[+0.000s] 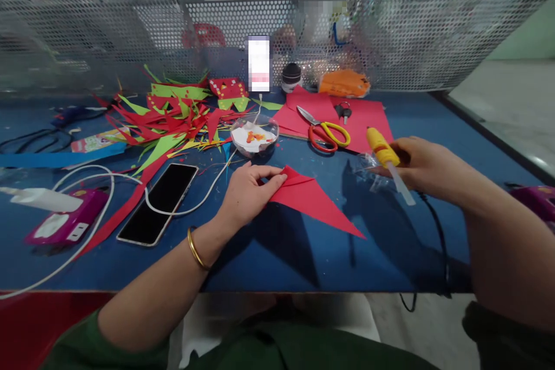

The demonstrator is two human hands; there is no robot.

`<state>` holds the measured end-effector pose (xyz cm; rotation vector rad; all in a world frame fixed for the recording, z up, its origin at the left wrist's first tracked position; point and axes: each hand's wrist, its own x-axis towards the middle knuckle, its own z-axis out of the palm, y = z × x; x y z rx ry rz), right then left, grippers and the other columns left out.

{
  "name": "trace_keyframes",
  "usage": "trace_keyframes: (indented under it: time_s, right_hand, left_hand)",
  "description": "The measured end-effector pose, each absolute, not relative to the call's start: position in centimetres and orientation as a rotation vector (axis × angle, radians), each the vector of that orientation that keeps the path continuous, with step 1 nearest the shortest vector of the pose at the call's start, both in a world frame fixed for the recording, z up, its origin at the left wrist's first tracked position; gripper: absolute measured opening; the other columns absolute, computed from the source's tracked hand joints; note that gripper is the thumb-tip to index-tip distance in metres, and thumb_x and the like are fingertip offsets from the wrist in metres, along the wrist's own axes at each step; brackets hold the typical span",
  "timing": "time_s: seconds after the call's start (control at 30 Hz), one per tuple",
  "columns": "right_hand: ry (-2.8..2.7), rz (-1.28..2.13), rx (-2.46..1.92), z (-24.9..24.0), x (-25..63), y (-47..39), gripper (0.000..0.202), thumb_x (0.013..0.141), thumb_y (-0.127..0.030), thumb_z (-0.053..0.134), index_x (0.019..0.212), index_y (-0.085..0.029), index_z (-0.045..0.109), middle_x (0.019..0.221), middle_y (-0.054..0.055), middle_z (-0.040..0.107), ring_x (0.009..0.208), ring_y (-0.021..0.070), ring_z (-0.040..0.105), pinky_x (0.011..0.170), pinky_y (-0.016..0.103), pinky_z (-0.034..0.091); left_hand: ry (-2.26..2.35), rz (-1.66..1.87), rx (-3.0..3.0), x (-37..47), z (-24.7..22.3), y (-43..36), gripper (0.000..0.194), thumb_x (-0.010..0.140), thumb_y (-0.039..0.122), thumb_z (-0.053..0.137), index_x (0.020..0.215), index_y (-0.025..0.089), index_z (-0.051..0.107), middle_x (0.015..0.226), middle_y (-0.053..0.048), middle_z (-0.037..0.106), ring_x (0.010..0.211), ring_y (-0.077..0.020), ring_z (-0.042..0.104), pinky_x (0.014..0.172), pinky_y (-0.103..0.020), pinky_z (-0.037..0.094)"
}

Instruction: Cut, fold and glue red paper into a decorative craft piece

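My left hand pinches the folded top of a red piece of paper between thumb and fingers. The paper narrows to a point towards the right and hangs over its own shadow on the table. On the right, my right hand is closed around a yellow hot glue gun, with a whitish glue stick jutting from its near end. Crumpled clear plastic lies by the fingers of that hand. A black cord runs down below it.
Scissors and keys lie on red sheets. A bowl holds white and orange bits. Paper scraps, a phone, a white cable and a purple power strip are left. Perforated metal stands behind.
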<state>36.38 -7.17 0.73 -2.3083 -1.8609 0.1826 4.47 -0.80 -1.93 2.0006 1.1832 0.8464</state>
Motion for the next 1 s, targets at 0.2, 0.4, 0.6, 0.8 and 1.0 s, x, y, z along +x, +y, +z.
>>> trace_keyframes:
  time_s: [0.2, 0.4, 0.6, 0.8, 1.0]
  right_hand:
    - [-1.902, -0.039, -2.446, 0.1, 38.3, -7.8, 0.014, 0.081, -0.030, 0.070, 0.085, -0.020, 0.062, 0.083, 0.008, 0.060, 0.069, 0.0195, 0.050, 0.063, 0.033, 0.037]
    - [-2.051, -0.166, -2.406, 0.1, 38.6, -8.9, 0.033, 0.086, -0.036, 0.065, 0.111, -0.014, 0.070, 0.105, 0.020, 0.069, 0.088, 0.0297, 0.064, 0.076, 0.039, 0.046]
    - [-1.849, 0.005, -1.797, 2.4, 31.1, -10.5, 0.037, 0.091, -0.048, 0.056, 0.112, -0.023, 0.072, 0.109, 0.011, 0.075, 0.094, 0.0268, 0.071, 0.078, 0.037, 0.051]
    - [-1.577, 0.867, -1.624, 0.1, 24.8, -6.8, 0.034, 0.089, -0.052, 0.057, 0.085, -0.022, 0.073, 0.083, 0.004, 0.075, 0.076, 0.0212, 0.068, 0.068, 0.033, 0.052]
    - [-1.193, 1.277, -1.437, -1.4, 24.9, -6.7, 0.031, 0.073, -0.053, 0.077, 0.080, -0.023, 0.071, 0.071, 0.001, 0.069, 0.058, 0.0148, 0.057, 0.053, 0.027, 0.044]
  left_hand:
    - [1.185, 0.821, 1.989, 4.6, -1.8, -0.9, 0.018, 0.083, 0.035, 0.067, 0.085, 0.026, 0.082, 0.083, -0.001, 0.080, 0.066, -0.0180, 0.066, 0.085, -0.042, 0.055]
    - [1.161, 0.821, 1.952, 4.6, -1.9, -1.0, 0.016, 0.082, 0.032, 0.069, 0.087, 0.025, 0.083, 0.093, -0.002, 0.081, 0.077, -0.0206, 0.071, 0.101, -0.047, 0.051]
    - [1.036, 0.841, 1.985, 4.6, -1.8, -1.0, 0.013, 0.082, 0.027, 0.069, 0.086, 0.027, 0.081, 0.090, -0.001, 0.081, 0.084, -0.0203, 0.073, 0.121, -0.054, 0.029]
    - [0.977, 0.924, 2.111, 4.5, -1.6, -1.0, 0.012, 0.083, 0.024, 0.069, 0.088, 0.026, 0.080, 0.092, -0.001, 0.081, 0.086, -0.0197, 0.073, 0.121, -0.056, 0.026]
    - [0.897, 0.985, 2.292, 4.4, -1.8, -1.2, 0.018, 0.083, 0.023, 0.063, 0.089, 0.023, 0.080, 0.087, -0.002, 0.080, 0.087, -0.0202, 0.072, 0.122, -0.055, 0.023]
